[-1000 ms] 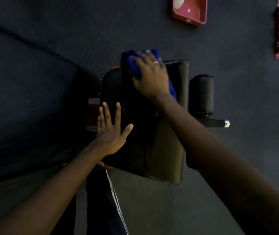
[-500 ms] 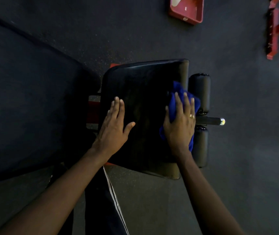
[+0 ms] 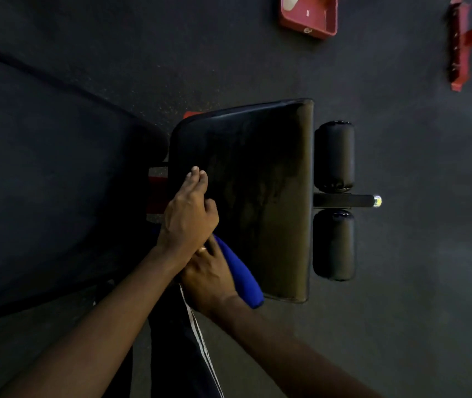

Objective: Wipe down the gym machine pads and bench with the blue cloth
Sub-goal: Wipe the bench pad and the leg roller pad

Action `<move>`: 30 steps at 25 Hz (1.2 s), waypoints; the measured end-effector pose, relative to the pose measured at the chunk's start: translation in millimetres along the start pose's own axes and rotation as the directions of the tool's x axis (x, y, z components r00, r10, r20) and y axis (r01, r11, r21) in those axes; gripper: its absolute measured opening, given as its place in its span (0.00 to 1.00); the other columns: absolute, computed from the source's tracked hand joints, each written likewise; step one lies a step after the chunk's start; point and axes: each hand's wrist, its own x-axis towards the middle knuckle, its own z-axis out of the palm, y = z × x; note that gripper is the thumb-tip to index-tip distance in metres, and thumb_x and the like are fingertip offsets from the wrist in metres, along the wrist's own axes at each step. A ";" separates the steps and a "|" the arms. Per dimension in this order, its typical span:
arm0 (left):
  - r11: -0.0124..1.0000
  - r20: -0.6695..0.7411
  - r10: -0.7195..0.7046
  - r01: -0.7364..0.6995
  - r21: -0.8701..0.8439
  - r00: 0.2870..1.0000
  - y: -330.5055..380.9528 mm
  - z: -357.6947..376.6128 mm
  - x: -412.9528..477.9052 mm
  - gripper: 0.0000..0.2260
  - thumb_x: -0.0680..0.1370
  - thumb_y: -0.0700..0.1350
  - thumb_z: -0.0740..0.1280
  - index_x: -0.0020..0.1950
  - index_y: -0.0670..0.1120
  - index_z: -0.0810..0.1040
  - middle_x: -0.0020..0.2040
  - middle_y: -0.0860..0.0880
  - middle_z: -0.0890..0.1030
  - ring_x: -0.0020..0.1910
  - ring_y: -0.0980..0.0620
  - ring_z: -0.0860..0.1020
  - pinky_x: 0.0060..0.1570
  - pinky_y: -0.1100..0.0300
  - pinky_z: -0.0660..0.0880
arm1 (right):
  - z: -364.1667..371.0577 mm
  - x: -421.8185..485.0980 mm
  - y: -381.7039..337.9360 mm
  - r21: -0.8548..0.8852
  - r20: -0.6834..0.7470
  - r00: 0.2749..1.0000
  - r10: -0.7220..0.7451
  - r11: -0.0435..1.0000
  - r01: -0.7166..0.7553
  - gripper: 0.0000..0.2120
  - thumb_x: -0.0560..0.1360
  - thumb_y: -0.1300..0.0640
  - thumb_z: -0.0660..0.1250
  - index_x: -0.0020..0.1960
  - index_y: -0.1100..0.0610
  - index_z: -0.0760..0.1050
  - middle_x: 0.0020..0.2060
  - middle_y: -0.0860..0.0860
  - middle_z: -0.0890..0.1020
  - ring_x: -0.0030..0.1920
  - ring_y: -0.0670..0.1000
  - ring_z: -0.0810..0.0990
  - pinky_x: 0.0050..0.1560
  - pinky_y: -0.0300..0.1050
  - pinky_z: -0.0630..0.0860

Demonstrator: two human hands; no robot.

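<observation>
The black seat pad (image 3: pixel 260 179) of the gym machine lies below me, shiny and streaked. My left hand (image 3: pixel 188 214) rests on its left edge with the fingers straight and together. My right hand (image 3: pixel 210 272) lies just under the left wrist at the pad's near-left corner and presses the blue cloth (image 3: pixel 242 272) onto the pad. The cloth is bunched into a long roll that sticks out to the right of that hand. The right fingertips are hidden beneath my left hand.
Two black roller pads (image 3: pixel 333 155) (image 3: pixel 333 245) flank a bar with a chrome end (image 3: pixel 376 201) right of the seat. A long dark bench pad (image 3: pixel 42 182) lies left. A red tray (image 3: pixel 309 17) and red frame (image 3: pixel 460 47) sit on the floor beyond. My striped trouser leg (image 3: pixel 183 354) is below.
My right hand has swept the blue cloth from the pad's far edge, down its right side, to the near-left corner. My left hand stayed on the left edge and closed its fingers together.
</observation>
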 end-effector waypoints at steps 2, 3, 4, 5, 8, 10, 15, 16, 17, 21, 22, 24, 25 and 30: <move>0.997 0.017 0.031 -0.032 0.072 0.999 -2.6 3.2 -1.9 0.26 0.82 0.46 0.59 0.79 0.40 0.59 0.80 0.42 0.58 0.79 0.49 0.55 0.75 0.55 0.60 | 3.2 11.1 -1.8 -0.006 -0.021 0.996 -0.081 0.997 0.081 0.25 0.71 0.51 0.72 0.68 0.50 0.77 0.64 0.49 0.80 0.70 0.54 0.71 0.74 0.58 0.62; 0.993 0.030 0.044 -0.047 0.104 0.999 -3.4 5.4 -2.6 0.27 0.82 0.49 0.58 0.79 0.40 0.57 0.80 0.42 0.56 0.79 0.49 0.54 0.75 0.55 0.60 | 0.2 5.4 8.8 -0.006 -0.058 0.994 -0.090 0.996 0.089 0.24 0.70 0.52 0.72 0.65 0.51 0.79 0.63 0.50 0.81 0.69 0.55 0.72 0.72 0.58 0.60; 0.992 0.042 0.047 -0.051 0.117 0.998 -4.6 7.0 -3.0 0.28 0.83 0.51 0.57 0.80 0.40 0.56 0.80 0.42 0.55 0.80 0.49 0.53 0.75 0.56 0.57 | -5.8 -5.8 25.0 -0.007 -0.083 0.994 -0.076 0.997 0.076 0.24 0.69 0.53 0.70 0.66 0.51 0.78 0.65 0.51 0.79 0.71 0.55 0.70 0.73 0.58 0.58; 0.993 0.050 0.041 -0.046 0.105 0.998 -5.6 7.0 -3.3 0.29 0.83 0.52 0.57 0.80 0.40 0.55 0.81 0.42 0.54 0.80 0.49 0.52 0.74 0.58 0.55 | -12.5 -20.5 45.8 0.002 -0.088 0.996 -0.025 1.000 0.025 0.28 0.69 0.52 0.69 0.69 0.51 0.75 0.70 0.51 0.75 0.75 0.55 0.65 0.75 0.59 0.55; 0.999 0.012 0.023 -0.022 -0.023 1.000 -7.7 4.9 -1.5 0.25 0.84 0.50 0.56 0.79 0.41 0.59 0.80 0.45 0.57 0.79 0.51 0.54 0.74 0.60 0.53 | -35.0 -53.8 113.2 0.060 -0.096 0.967 0.235 0.971 -0.230 0.37 0.71 0.48 0.65 0.79 0.47 0.61 0.80 0.48 0.59 0.81 0.52 0.50 0.78 0.61 0.53; 1.000 -0.013 0.022 -0.022 -0.019 1.000 -9.3 5.5 -1.9 0.24 0.84 0.48 0.57 0.78 0.40 0.61 0.80 0.44 0.58 0.79 0.50 0.55 0.76 0.57 0.56 | -50.1 -36.0 143.3 0.105 -0.125 0.934 0.336 0.940 -0.325 0.36 0.73 0.46 0.61 0.80 0.46 0.58 0.80 0.48 0.58 0.81 0.53 0.50 0.77 0.63 0.57; 0.997 0.038 0.038 -0.041 0.071 0.999 -10.6 12.3 -4.5 0.26 0.84 0.51 0.54 0.79 0.39 0.57 0.80 0.42 0.55 0.80 0.49 0.52 0.77 0.55 0.55 | -88.5 81.6 204.6 0.206 -0.271 0.702 0.659 0.752 -0.626 0.27 0.80 0.45 0.59 0.78 0.47 0.62 0.79 0.48 0.61 0.80 0.54 0.53 0.77 0.62 0.57; 0.997 0.041 0.033 -0.036 0.067 0.999 -11.0 11.0 -4.4 0.26 0.85 0.52 0.53 0.79 0.39 0.57 0.80 0.43 0.55 0.80 0.49 0.52 0.77 0.55 0.55 | -89.2 91.3 205.4 0.204 -0.278 0.669 0.690 0.723 -0.660 0.27 0.80 0.45 0.58 0.78 0.48 0.63 0.79 0.49 0.62 0.80 0.54 0.54 0.77 0.63 0.57; 0.999 0.042 0.019 -0.021 0.046 0.999 -9.7 8.8 -4.7 0.26 0.85 0.53 0.51 0.79 0.40 0.58 0.80 0.43 0.56 0.80 0.50 0.52 0.77 0.54 0.55 | -85.1 93.3 197.9 0.198 -0.285 0.663 0.692 0.720 -0.665 0.27 0.80 0.45 0.59 0.78 0.48 0.63 0.79 0.49 0.62 0.80 0.54 0.54 0.77 0.63 0.56; 1.000 0.025 -0.017 0.017 0.004 1.000 -1.7 4.3 -2.1 0.31 0.83 0.59 0.44 0.78 0.40 0.63 0.80 0.43 0.58 0.79 0.51 0.54 0.77 0.56 0.54 | -58.1 39.8 128.2 0.028 -0.172 0.935 0.311 0.950 -0.311 0.37 0.72 0.48 0.67 0.80 0.49 0.61 0.79 0.50 0.61 0.80 0.55 0.54 0.78 0.62 0.53; 1.000 0.026 -0.014 0.013 0.011 1.000 -2.8 3.8 -1.9 0.31 0.83 0.59 0.44 0.77 0.41 0.63 0.80 0.44 0.58 0.79 0.51 0.54 0.76 0.57 0.55 | -54.7 28.5 126.8 0.005 -0.140 0.962 0.236 0.971 -0.237 0.39 0.71 0.49 0.68 0.80 0.49 0.60 0.80 0.49 0.61 0.80 0.54 0.54 0.78 0.61 0.53; 1.000 0.041 -0.007 0.006 0.014 0.999 -5.8 3.4 -3.3 0.31 0.83 0.60 0.44 0.78 0.41 0.62 0.80 0.45 0.58 0.79 0.52 0.54 0.76 0.58 0.54 | -63.8 29.0 154.3 0.053 -0.194 0.939 0.285 0.958 -0.281 0.37 0.72 0.49 0.68 0.79 0.48 0.62 0.79 0.49 0.62 0.80 0.53 0.55 0.78 0.61 0.53; 1.000 0.048 0.001 -0.001 0.009 0.999 -7.5 2.6 -3.3 0.31 0.83 0.60 0.44 0.78 0.41 0.61 0.80 0.45 0.57 0.79 0.53 0.53 0.77 0.58 0.53 | -71.0 37.8 170.0 0.087 -0.229 0.900 0.372 0.928 -0.362 0.34 0.74 0.49 0.66 0.79 0.47 0.62 0.79 0.49 0.63 0.80 0.54 0.56 0.78 0.61 0.54; 0.997 0.066 -0.015 0.020 -0.070 0.998 -6.2 -0.3 -4.5 0.31 0.82 0.60 0.43 0.79 0.43 0.60 0.80 0.48 0.57 0.79 0.55 0.52 0.75 0.61 0.52 | -90.6 113.5 206.9 0.302 -0.324 0.507 0.798 0.596 -0.744 0.26 0.78 0.46 0.60 0.75 0.49 0.67 0.77 0.48 0.65 0.80 0.55 0.56 0.77 0.62 0.55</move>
